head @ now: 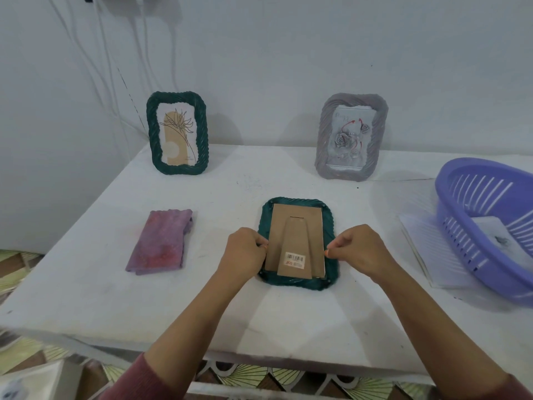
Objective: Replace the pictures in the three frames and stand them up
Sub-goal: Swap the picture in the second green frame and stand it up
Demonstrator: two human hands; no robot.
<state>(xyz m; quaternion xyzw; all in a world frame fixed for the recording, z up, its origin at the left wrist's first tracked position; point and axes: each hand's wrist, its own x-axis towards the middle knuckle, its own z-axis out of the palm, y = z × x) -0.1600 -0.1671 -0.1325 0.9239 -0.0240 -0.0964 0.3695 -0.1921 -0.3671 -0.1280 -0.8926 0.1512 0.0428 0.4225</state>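
A green frame (pixel 300 210) lies face down in the middle of the white table (pixel 86 284), its brown cardboard back (pixel 297 246) and folded stand facing up. My left hand (pixel 245 252) pinches at the left edge of the back panel. At the right edge my right hand (pixel 360 249) pinches the same way. At the back left a second green frame (pixel 177 132) stands upright with a plant drawing in it. A grey frame (pixel 350 137) stands at the back right and holds a rose picture.
A folded purple-pink cloth (pixel 161 243) lies left of the flat frame. A purple plastic basket (pixel 487 223) with paper inside sits at the right edge, partly over white sheets (pixel 432 252). The wall runs close behind the table.
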